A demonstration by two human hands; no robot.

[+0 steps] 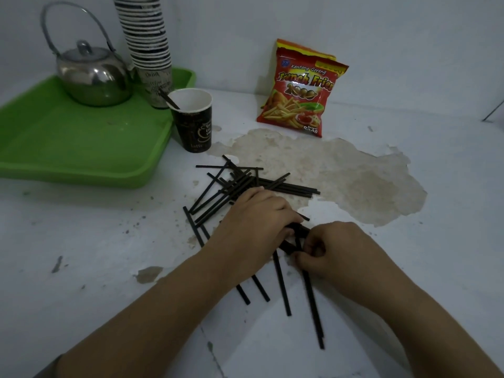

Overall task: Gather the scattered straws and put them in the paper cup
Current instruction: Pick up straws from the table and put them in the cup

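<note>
Several black straws [240,184] lie scattered in a loose pile on the white table, just in front of a dark paper cup [194,124]. One straw [169,99] leans inside the cup. My left hand [253,222] lies over the near part of the pile, fingers curled round a few straws. My right hand [330,249] sits close beside it and pinches the upper ends of some straws [313,304] that stretch toward me. More straws [282,285] poke out from under my left wrist.
A green tray [81,148] at the left holds a metal kettle [92,75] and a tall stack of paper cups [148,36]. A red snack bag [300,91] leans on the back wall. A patch of peeled paint [341,173] marks the table.
</note>
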